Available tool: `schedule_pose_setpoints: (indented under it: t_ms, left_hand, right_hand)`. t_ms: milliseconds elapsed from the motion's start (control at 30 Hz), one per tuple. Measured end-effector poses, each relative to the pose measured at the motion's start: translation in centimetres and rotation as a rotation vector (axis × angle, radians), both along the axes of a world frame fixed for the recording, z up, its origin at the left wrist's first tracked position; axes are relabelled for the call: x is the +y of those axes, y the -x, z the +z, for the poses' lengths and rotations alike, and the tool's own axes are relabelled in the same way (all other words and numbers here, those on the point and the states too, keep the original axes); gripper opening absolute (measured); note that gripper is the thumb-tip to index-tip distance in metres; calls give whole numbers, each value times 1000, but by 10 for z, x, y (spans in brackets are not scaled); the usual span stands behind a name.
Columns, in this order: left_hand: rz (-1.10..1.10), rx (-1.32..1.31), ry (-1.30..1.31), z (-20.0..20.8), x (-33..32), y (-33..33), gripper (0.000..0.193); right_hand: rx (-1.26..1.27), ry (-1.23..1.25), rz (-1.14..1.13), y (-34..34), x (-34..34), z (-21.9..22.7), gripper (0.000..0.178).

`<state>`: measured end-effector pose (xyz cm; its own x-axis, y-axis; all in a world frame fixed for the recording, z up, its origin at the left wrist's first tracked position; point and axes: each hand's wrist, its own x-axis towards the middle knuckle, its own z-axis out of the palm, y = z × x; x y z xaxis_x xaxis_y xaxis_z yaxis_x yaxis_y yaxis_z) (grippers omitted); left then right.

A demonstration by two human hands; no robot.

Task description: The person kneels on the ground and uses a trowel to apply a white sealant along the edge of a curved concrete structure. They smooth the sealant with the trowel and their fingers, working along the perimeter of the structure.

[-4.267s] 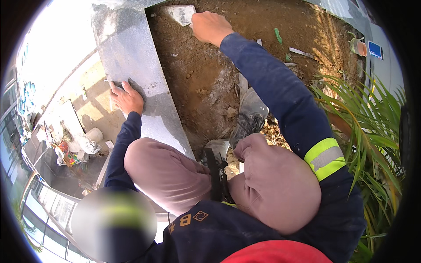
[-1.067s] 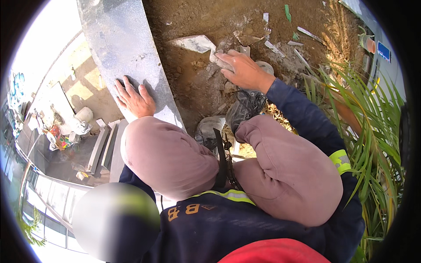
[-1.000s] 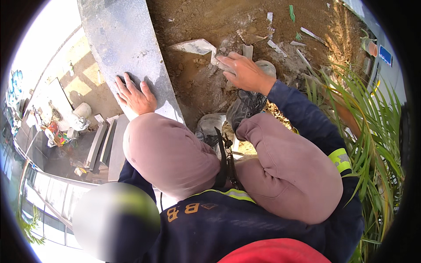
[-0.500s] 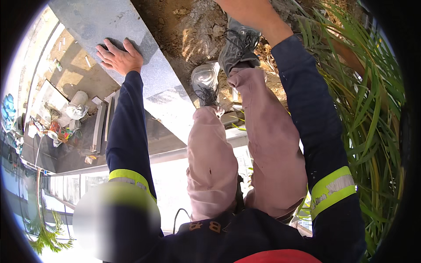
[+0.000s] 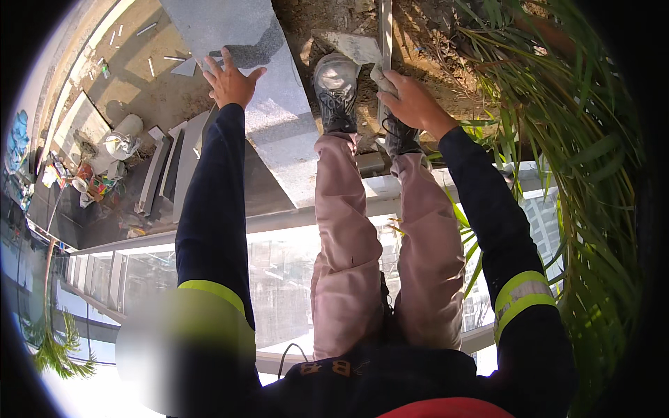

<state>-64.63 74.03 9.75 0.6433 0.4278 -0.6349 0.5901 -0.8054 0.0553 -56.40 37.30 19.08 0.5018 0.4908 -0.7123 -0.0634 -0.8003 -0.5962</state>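
My left hand (image 5: 233, 85) is spread open at the left edge of a long grey stone slab (image 5: 279, 132). Its dark shadow falls on the slab, and I cannot tell whether the fingers touch the stone. Closed round a stubby handle, my right hand (image 5: 412, 103) holds what looks like a trowel (image 5: 350, 47). The pale, dirt-covered blade lies over the soil just beyond my left shoe (image 5: 336, 87). A narrow straight strip (image 5: 385, 31) runs away from me beside the right hand.
Long palm-like leaves (image 5: 592, 160) crowd the right side. Left of the slab, long grey pieces (image 5: 157, 171) lie near a pale sack (image 5: 125, 132) and mixed clutter. A ledge (image 5: 279, 244) crosses behind my feet, with glass panels below it. Bare soil (image 5: 439, 49) lies ahead.
My right hand has come back from the far edge to beside my shoes, bringing the trowel into view. The left hand has shifted toward the slab's left edge.
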Motion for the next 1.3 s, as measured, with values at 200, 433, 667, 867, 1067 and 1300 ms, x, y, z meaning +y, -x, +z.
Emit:
schedule_pose_setpoints:
  t_ms: [200,433,667,867,1067,1300]
  left_hand:
    - [81,-211,7,-65,-22,84,147]
    - [31,-230,-33,-76,-10,85,143]
    - [131,-110,-29,-53,-26,73,135]
    - [222,-128,-2,-48,-33,67,131]
    - [312,-78,-37,-24,-38,63,131]
    - [340,-119,-83,-23,-41,69,126]
  right_hand:
    - [14,239,233,-15,28,-62,61]
    - [-236,126,107,-16,12,-104,58]
    - [-159,274,90,-18,-1,-72,50]
    - [-187,388,347,-22,21,-101,46]
    - [-128,467,856,-53,52,-114,48]
    - [47,503,697,-80,52,-99,58]
